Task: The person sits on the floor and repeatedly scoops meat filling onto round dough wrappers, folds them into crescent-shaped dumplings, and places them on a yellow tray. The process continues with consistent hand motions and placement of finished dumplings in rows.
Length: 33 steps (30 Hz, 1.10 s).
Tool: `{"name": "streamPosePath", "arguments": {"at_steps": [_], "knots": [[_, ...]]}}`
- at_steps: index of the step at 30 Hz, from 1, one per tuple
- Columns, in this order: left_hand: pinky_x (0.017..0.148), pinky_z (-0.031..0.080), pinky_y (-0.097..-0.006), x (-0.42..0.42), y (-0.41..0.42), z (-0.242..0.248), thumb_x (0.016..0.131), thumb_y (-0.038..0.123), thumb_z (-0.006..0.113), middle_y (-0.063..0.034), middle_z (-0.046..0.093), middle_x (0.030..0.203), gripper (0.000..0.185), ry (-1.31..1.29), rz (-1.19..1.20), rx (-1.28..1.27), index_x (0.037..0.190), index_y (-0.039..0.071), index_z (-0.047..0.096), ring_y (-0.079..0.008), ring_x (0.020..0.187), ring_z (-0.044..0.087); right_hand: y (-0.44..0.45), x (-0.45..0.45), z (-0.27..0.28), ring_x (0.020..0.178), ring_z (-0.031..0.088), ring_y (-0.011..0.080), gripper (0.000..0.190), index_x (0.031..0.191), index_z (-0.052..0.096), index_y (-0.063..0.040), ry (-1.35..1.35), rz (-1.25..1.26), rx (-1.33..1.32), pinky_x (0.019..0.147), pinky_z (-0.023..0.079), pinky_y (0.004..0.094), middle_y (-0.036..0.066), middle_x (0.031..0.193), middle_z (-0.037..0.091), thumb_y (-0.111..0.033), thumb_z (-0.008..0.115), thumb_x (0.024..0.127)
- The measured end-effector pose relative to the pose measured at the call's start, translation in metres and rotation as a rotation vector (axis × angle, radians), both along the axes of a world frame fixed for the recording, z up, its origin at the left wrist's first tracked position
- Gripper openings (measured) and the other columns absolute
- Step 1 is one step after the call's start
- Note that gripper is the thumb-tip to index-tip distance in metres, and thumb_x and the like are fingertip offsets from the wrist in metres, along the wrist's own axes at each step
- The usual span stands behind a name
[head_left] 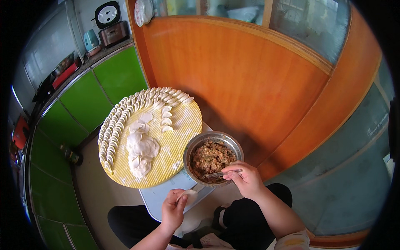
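Note:
My left hand [176, 207] holds a round dough wrapper [189, 197] between thumb and fingers, just below a steel bowl [238, 144]. In my right hand [245, 179] is a metal utensil [218, 174], its far end touching the chopped filling [213, 157] in that bowl. Left of the bowl lies a round yellow ribbed tray [175, 150] dusted with flour. Rows of folded dumplings [116, 134] curve along its left and upper edge, and a short column of dumplings [166, 121] stands nearer the middle. A pile of loose wrappers [142, 150] rests on the tray, left of its centre.
A pale small table [156, 200] supports the tray and bowl. An orange wooden panel [231, 72] rises behind them. Green cabinets [117, 70] line the left, with an open rice cooker [114, 32] on the counter. A dark bottle [71, 155] is on the floor by the cabinets.

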<state>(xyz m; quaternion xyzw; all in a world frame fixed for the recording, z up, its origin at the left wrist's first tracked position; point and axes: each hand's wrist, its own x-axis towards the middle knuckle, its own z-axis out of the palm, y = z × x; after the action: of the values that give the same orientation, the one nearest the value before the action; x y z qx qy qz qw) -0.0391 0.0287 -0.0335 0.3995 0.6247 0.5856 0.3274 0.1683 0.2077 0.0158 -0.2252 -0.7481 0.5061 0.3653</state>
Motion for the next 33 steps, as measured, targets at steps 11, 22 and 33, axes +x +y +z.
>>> {"name": "streamPosePath", "arguments": {"at_steps": [11,22,33], "knots": [[0.098,0.052,-0.0397,0.002,0.014,0.002,0.100,0.003,0.055,-0.0164,0.066,0.121,0.029,-0.915,0.042,-0.121,0.128,-0.005,0.057,-0.0267,0.112,0.065,-0.028,-0.004,-0.022,0.083,0.072,0.0230,0.022,0.112,0.061,0.004,0.326,-0.161,-0.458,0.077,0.059,0.0348,0.016,0.095,0.069,-0.012,0.046,0.107],[0.112,0.044,-0.0478,0.010,0.009,0.036,0.089,-0.015,0.043,-0.0249,0.057,0.135,0.046,-1.203,0.019,-0.079,0.134,-0.010,0.049,-0.0371,0.127,0.056,-0.074,0.002,0.016,0.085,0.070,0.0221,0.024,0.107,0.071,0.002,-0.039,0.159,0.489,0.075,0.058,0.0315,0.014,0.102,0.069,0.007,0.068,0.084],[0.112,0.043,-0.0492,0.020,0.008,0.015,0.086,-0.017,0.042,-0.0261,0.054,0.137,0.050,-1.202,0.049,-0.017,0.135,-0.010,0.048,-0.0387,0.129,0.053,-0.026,0.021,0.014,0.081,0.070,0.0170,0.017,0.106,0.066,0.001,0.032,-0.150,0.202,0.075,0.058,0.0275,0.010,0.096,0.062,0.004,0.051,0.099]]}}
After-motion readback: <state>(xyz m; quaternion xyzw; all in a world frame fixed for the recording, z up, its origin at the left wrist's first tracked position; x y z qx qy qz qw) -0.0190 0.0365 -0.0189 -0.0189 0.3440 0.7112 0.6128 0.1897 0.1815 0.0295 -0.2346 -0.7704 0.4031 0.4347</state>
